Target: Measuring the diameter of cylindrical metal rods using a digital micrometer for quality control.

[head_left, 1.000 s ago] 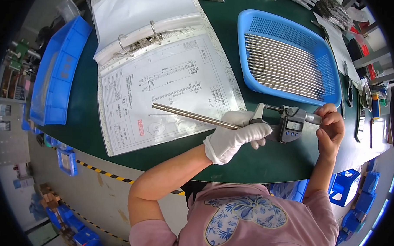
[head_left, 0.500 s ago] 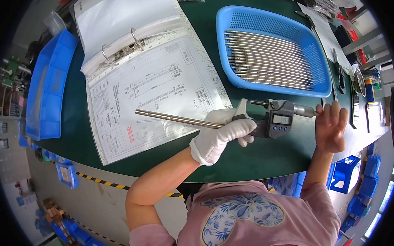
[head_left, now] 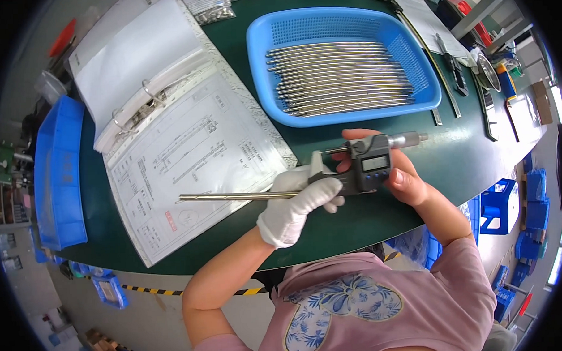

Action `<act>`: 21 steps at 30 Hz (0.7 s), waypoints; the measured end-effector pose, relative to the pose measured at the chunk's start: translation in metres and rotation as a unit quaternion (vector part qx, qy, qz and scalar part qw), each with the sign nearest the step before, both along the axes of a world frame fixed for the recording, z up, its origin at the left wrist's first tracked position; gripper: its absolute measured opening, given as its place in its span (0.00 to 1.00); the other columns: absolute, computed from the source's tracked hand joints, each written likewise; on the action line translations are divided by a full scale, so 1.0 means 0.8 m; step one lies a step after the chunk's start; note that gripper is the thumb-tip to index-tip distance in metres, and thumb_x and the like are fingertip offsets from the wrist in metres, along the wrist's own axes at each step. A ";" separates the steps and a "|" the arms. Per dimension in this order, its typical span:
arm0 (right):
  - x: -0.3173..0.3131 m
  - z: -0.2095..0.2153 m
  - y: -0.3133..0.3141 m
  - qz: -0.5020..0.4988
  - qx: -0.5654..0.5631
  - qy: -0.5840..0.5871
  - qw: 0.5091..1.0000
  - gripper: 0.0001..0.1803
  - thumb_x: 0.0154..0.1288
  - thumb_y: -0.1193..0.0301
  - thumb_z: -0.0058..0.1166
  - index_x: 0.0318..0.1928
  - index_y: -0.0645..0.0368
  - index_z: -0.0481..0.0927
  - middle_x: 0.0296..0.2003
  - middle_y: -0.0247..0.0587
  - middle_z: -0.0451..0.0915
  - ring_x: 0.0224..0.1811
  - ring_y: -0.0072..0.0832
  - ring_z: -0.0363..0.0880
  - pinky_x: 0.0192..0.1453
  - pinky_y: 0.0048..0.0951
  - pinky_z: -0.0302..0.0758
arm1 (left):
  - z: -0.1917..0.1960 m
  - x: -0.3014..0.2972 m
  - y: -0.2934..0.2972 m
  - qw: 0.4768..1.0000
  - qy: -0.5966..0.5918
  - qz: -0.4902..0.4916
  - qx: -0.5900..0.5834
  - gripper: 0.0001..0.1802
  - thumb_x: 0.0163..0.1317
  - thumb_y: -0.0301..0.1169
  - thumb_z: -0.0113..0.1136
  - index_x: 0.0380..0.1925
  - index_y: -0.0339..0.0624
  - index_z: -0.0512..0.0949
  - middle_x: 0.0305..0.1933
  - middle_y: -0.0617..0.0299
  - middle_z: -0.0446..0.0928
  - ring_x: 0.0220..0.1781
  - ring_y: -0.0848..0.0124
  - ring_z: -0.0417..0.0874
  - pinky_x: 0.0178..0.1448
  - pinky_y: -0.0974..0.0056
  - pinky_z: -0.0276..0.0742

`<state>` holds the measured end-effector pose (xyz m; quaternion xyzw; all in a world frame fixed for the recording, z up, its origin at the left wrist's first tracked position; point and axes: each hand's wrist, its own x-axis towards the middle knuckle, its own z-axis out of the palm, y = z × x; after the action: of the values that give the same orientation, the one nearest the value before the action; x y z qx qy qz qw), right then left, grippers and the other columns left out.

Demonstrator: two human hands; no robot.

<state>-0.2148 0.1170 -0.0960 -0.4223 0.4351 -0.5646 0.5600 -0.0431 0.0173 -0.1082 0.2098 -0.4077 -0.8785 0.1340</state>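
My left hand [head_left: 297, 206], in a white glove, is closed around a thin metal rod [head_left: 232, 196] and the frame of a digital micrometer [head_left: 372, 164]. The rod points left, over the lower part of an open binder [head_left: 194, 169]. My bare right hand [head_left: 410, 182] grips the micrometer's body from the right, thumb in front and fingers partly hidden behind it. The gap between the micrometer's jaws shows no rod in it. Beyond my hands, a blue perforated basket [head_left: 259, 77] holds several similar metal rods [head_left: 346, 80] lying side by side.
A long blue bin [head_left: 61, 183] stands at the table's left edge. To the basket's right lie a long caliper [head_left: 420, 39], a smaller caliper [head_left: 454, 70] and a round metal dish [head_left: 486, 72]. Small bags of parts [head_left: 213, 11] lie behind the binder.
My right hand has come off the micrometer's thimble end and moved left onto its body. The micrometer and rod have shifted left in view, and the rod lies more level.
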 end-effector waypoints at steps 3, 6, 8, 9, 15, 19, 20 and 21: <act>0.004 -0.002 -0.002 -0.031 -0.022 -0.030 0.999 0.38 0.54 0.52 0.44 0.58 0.63 0.50 0.50 0.49 0.64 0.49 0.34 0.68 0.54 0.33 0.63 | -0.001 -0.008 0.008 0.998 0.017 -0.022 -0.049 0.13 0.56 0.35 0.54 0.29 0.34 0.73 0.25 0.60 0.74 0.27 0.75 0.74 0.33 0.72 0.69; 0.009 0.002 -0.005 -0.076 -0.064 -0.047 0.994 0.32 0.57 0.54 0.42 0.56 0.61 0.53 0.50 0.52 0.63 0.47 0.35 0.70 0.53 0.37 0.66 | -0.001 -0.010 0.006 0.994 0.017 -0.023 -0.104 0.15 0.59 0.39 0.50 0.30 0.35 0.73 0.25 0.60 0.73 0.25 0.76 0.73 0.32 0.72 0.68; 0.010 0.005 -0.006 -0.056 -0.127 -0.064 0.988 0.27 0.58 0.57 0.40 0.53 0.60 0.55 0.49 0.55 0.63 0.44 0.35 0.72 0.51 0.36 0.67 | -0.006 -0.008 0.005 0.989 0.022 -0.046 -0.140 0.16 0.60 0.41 0.48 0.30 0.36 0.73 0.25 0.63 0.73 0.24 0.78 0.72 0.31 0.74 0.67; 0.010 0.006 -0.007 -0.068 -0.152 -0.055 0.985 0.24 0.59 0.59 0.38 0.51 0.60 0.55 0.49 0.57 0.63 0.41 0.35 0.73 0.49 0.35 0.69 | -0.009 -0.006 0.005 0.991 0.016 -0.043 -0.126 0.20 0.61 0.44 0.44 0.31 0.36 0.73 0.24 0.64 0.72 0.23 0.79 0.71 0.30 0.74 0.67; -0.022 0.024 -0.005 -0.113 -0.245 -0.149 0.951 0.23 0.56 0.62 0.39 0.50 0.62 0.58 0.43 0.54 0.66 0.27 0.31 0.73 0.46 0.40 0.73 | -0.002 0.005 -0.016 0.992 0.051 0.038 -0.113 0.26 0.66 0.43 0.32 0.33 0.30 0.73 0.18 0.62 0.69 0.18 0.77 0.68 0.26 0.75 0.66; -0.041 0.009 0.005 -0.069 -0.190 -0.213 0.956 0.25 0.58 0.53 0.34 0.44 0.62 0.64 0.36 0.52 0.70 0.16 0.26 0.68 0.30 0.32 0.76 | 0.001 0.007 -0.020 0.996 0.059 0.051 -0.048 0.22 0.65 0.39 0.36 0.31 0.30 0.73 0.15 0.58 0.68 0.17 0.72 0.68 0.23 0.71 0.67; -0.042 0.006 0.008 -0.081 -0.192 -0.216 0.954 0.25 0.58 0.53 0.34 0.44 0.62 0.64 0.36 0.52 0.70 0.16 0.26 0.68 0.30 0.32 0.76 | -0.002 0.008 -0.019 0.996 0.068 0.044 -0.032 0.22 0.64 0.39 0.36 0.30 0.30 0.72 0.15 0.58 0.68 0.17 0.71 0.68 0.23 0.70 0.67; -0.043 0.004 0.009 -0.053 -0.136 -0.258 0.955 0.27 0.59 0.49 0.32 0.42 0.62 0.65 0.33 0.51 0.70 0.14 0.26 0.67 0.26 0.31 0.75 | -0.004 0.008 -0.019 0.997 0.063 0.032 -0.032 0.22 0.64 0.39 0.36 0.30 0.30 0.72 0.15 0.58 0.68 0.17 0.71 0.68 0.23 0.70 0.67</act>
<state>-0.2492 0.1240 -0.0930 -0.3109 0.2169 -0.7369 0.5596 -0.0363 0.0022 -0.1110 0.1630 -0.4192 -0.8719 0.1939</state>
